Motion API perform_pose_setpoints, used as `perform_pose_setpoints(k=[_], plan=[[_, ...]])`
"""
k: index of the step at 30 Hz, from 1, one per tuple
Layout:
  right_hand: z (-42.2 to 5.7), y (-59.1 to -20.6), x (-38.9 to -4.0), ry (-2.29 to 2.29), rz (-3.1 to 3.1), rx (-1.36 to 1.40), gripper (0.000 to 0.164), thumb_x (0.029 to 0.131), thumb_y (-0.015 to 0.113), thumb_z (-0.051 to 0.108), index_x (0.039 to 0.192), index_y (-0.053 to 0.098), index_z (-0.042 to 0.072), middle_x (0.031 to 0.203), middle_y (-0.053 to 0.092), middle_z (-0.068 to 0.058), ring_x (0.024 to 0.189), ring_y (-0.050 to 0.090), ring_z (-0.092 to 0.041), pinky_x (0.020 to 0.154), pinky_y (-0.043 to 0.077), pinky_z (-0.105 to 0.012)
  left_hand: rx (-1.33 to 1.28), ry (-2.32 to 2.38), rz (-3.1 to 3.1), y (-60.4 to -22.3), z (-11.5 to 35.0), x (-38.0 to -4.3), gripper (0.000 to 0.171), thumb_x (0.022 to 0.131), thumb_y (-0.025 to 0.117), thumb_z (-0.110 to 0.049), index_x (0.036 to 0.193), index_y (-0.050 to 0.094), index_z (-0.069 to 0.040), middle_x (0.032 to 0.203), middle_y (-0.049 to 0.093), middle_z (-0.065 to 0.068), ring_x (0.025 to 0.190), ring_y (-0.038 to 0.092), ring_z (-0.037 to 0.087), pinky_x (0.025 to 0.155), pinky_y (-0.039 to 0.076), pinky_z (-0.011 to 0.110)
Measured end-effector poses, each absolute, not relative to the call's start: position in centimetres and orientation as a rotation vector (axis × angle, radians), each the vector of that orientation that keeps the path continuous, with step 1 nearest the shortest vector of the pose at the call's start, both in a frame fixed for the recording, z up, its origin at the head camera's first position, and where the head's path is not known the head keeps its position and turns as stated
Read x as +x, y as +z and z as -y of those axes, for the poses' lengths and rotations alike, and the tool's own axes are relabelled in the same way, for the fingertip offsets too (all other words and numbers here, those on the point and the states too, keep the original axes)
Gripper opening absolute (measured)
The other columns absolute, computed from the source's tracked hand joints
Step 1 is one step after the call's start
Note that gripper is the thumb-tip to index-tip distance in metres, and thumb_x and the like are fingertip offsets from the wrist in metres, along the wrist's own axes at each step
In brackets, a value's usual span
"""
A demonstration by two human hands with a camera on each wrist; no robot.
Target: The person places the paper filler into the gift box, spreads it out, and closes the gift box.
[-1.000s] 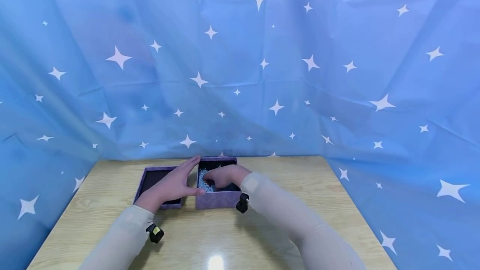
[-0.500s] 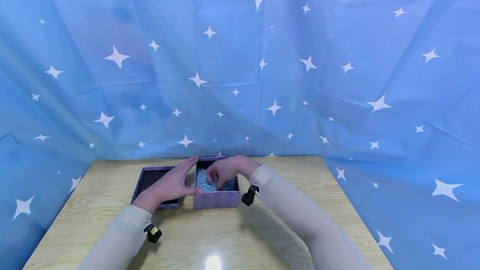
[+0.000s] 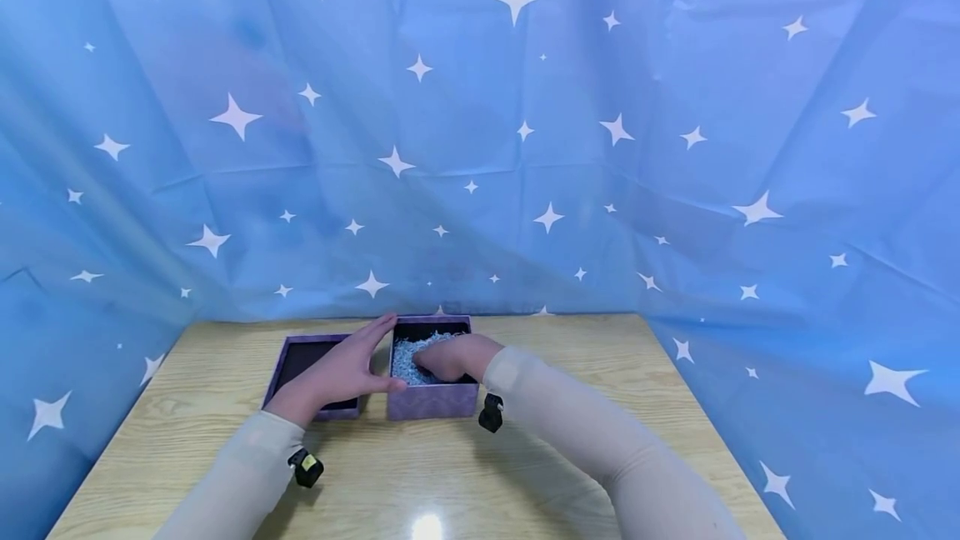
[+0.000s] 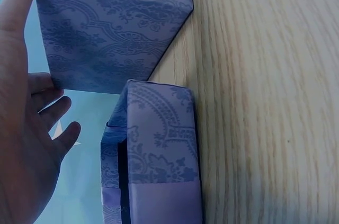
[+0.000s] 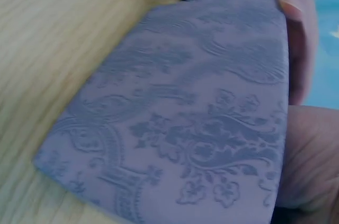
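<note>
Head view backdrop: blue star-print curtain [image 3: 480, 123] behind everything.
Table: pale wood-grain tabletop [image 3: 675, 423]; box and lid sit toward its far edge.
Box: purple damask-pattern box [image 3: 432, 403], uncovered, upright, holding blue shredded paper.
Lid: matching shallow lid [image 3: 297, 362], dark inside up, just left of the box, small gap between. Left forearm and palm pass over it.
Left hand: left hand [image 3: 341, 373] spread wide along the box's left side, thumb at the front corner, fingers at the back one. Digits well apart; I read it as bracing, not wrapped round.
Right hand: right hand [image 3: 457, 355] down inside the box, fingers bent into the fill. Tips hidden, so I can't tell if they pinch anything.
Shred: blue shredded paper [image 3: 406, 358] bunched left and behind the right hand; dark lining shows at the back.
Step in the box: I'd call it working the shred by hand; spreading or searching, can't say which.
Next at the box: calls for left brace held, right fingers levelling or lifting straight up, clear of the rim, without dragging strands out.
</note>
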State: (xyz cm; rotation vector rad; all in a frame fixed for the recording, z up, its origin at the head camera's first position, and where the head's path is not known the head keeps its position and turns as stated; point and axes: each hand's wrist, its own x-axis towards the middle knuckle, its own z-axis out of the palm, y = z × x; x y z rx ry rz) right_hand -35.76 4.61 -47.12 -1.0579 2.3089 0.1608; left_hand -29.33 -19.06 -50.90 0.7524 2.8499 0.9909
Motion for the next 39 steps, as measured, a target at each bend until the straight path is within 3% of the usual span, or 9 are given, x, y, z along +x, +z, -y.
perform_pose_setpoints(k=[2,4,7,10,13,20,27,34,39], plan=[[-4.6,-47.3,-35.6,0.161,-2.328,-1.024,0.050,0.123,0.037,0.025,0.173,0.042,0.020,0.175,0.042,0.001,0.162,0.037,-0.018,0.132,0.029,-0.038,0.748,0.986,-2.853,-50.9,19.1,-29.3,0.119,0.091,0.085,-0.065,0.179,0.021,-0.015,0.184,0.016,0.010,0.167,0.022,0.041,0.127,0.031,0.067],[-4.7,-47.2,-35.7,0.147,-2.314,-1.046,0.045,0.122,0.041,0.018,0.166,0.050,0.018,0.168,0.051,0.000,0.156,0.046,-0.017,0.127,0.036,-0.036,0.746,0.991,-2.850,-50.9,19.1,-29.3,0.119,0.091,0.085,-0.065,0.179,0.021,-0.015,0.185,0.016,0.009,0.167,0.021,0.041,0.127,0.031,0.067],[-5.1,-46.7,-36.3,0.084,-2.276,-1.122,0.030,0.115,0.053,0.003,0.141,0.064,0.014,0.136,0.068,0.000,0.122,0.064,-0.013,0.103,0.051,-0.030,0.741,1.001,-2.845,-50.9,19.1,-29.3,0.119,0.092,0.086,-0.063,0.179,0.021,-0.015,0.185,0.016,0.009,0.167,0.021,0.041,0.127,0.031,0.068],[-5.4,-45.8,-37.1,-0.106,-2.207,-1.139,0.024,0.104,0.066,-0.007,0.116,0.065,0.013,0.103,0.065,0.000,0.084,0.060,-0.013,0.073,0.052,-0.029,0.735,1.016,-2.835,-50.9,19.1,-29.3,0.119,0.092,0.086,-0.062,0.179,0.021,-0.015,0.185,0.016,0.009,0.167,0.021,0.041,0.126,0.031,0.068],[-5.5,-45.0,-37.5,-0.325,-2.123,-1.104,0.023,0.100,0.076,-0.005,0.113,0.065,0.011,0.096,0.065,0.001,0.073,0.060,-0.012,0.065,0.055,-0.030,0.726,1.027,-2.828,-50.9,19.2,-29.2,0.119,0.092,0.086,-0.063,0.179,0.020,-0.016,0.185,0.016,0.010,0.167,0.022,0.042,0.126,0.033,0.068],[-3.7,-46.7,-37.0,-0.305,-2.049,-1.236,0.023,0.107,0.059,-0.005,0.112,0.070,0.015,0.095,0.064,0.005,0.082,0.058,-0.008,0.076,0.049,-0.025,0.729,1.040,-2.816,-50.8,19.2,-29.1,0.117,0.093,0.086,-0.061,0.178,0.023,-0.011,0.185,0.016,0.010,0.167,0.022,0.043,0.125,0.033,0.069],[-3.2,-48.6,-36.3,-0.226,-2.179,-1.227,0.030,0.119,0.054,0.016,0.140,0.074,0.016,0.132,0.073,0.006,0.122,0.066,-0.007,0.107,0.051,-0.027,0.725,1.033,-2.816,-50.7,19.0,-29.0,0.114,0.095,0.086,-0.057,0.178,0.023,-0.011,0.185,0.015,0.010,0.167,0.021,0.044,0.125,0.032,0.071],[-3.9,-47.1,-37.1,-0.428,-2.106,-1.227,0.022,0.106,0.063,-0.005,0.120,0.072,0.009,0.096,0.066,0.001,0.082,0.058,-0.008,0.075,0.048,-0.023,0.720,1.029,-2.816,-50.8,19.2,-29.2,0.120,0.092,0.084,-0.066,0.179,0.021,-0.013,0.185,0.015,0.010,0.167,0.021,0.042,0.125,0.033,0.069],[-3.8,-46.9,-37.2,-0.586,-2.178,-1.174,0.030,0.098,0.082,0.003,0.124,0.069,0.002,0.106,0.071,-0.007,0.089,0.064,-0.009,0.080,0.055,-0.024,0.721,1.042,-2.806,-50.8,19.0,-29.2,0.121,0.091,0.086,-0.064,0.179,0.020,-0.016,0.185,0.015,0.010,0.167,0.020,0.041,0.126,0.032,0.068]])
